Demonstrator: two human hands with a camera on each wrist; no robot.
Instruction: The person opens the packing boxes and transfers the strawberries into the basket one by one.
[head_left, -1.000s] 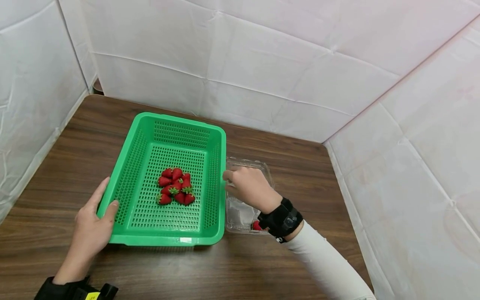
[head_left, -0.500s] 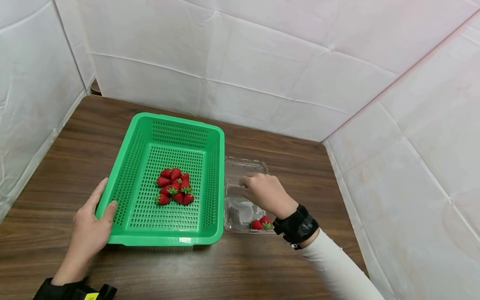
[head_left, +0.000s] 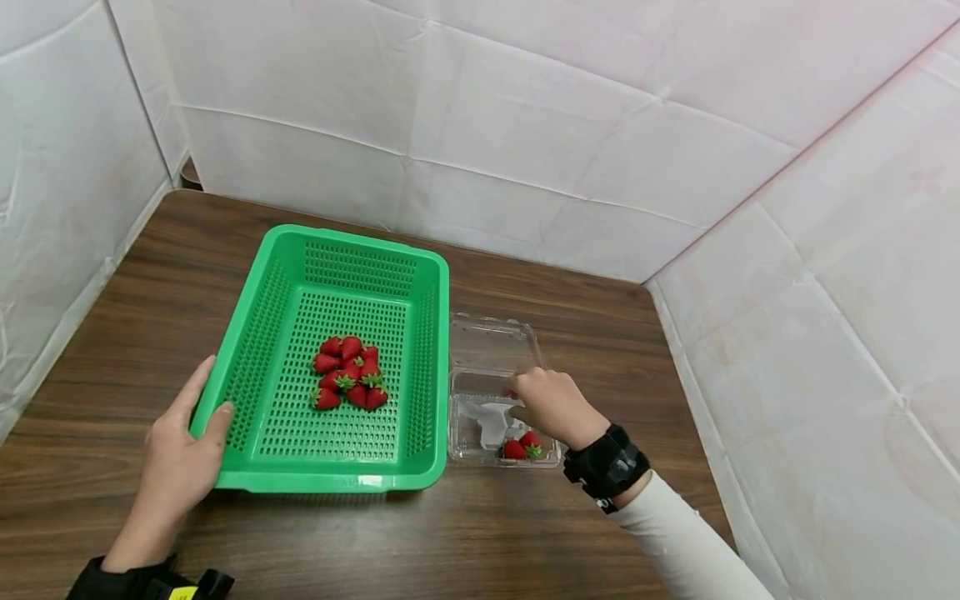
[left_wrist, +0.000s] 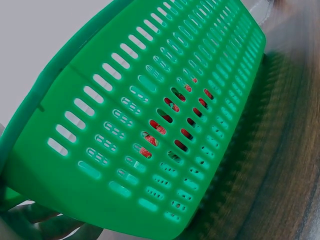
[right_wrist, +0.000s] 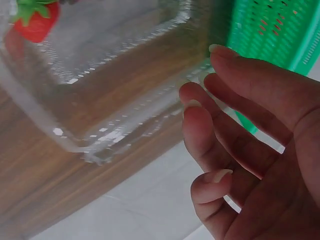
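Observation:
My left hand [head_left: 183, 450] grips the left rim of a green perforated basket [head_left: 322, 482], thumb over the edge and fingers outside. Several red strawberries [head_left: 351, 347] lie clustered on the basket's floor; in the left wrist view, berries [left_wrist: 158, 126] show through the slots. Right of the basket sits a clear plastic clamshell box [head_left: 467, 433], its lid [head_left: 487, 342] folded back. Two strawberries [head_left: 513, 450] lie in its near right corner. Above the box is my right hand [head_left: 558, 407], its fingers loosely bent and nothing between them in the right wrist view.
Everything stands on a dark wood-grain table [head_left: 322, 550]. White sheeting [head_left: 480, 108] hangs behind the table and along both sides. The basket's right rim stands close against the left edge of the clear box.
My right hand has moved rightward and nearer, away from the basket's rim to above the box. Both strawberries in the box have come into view. My left hand still grips the basket.

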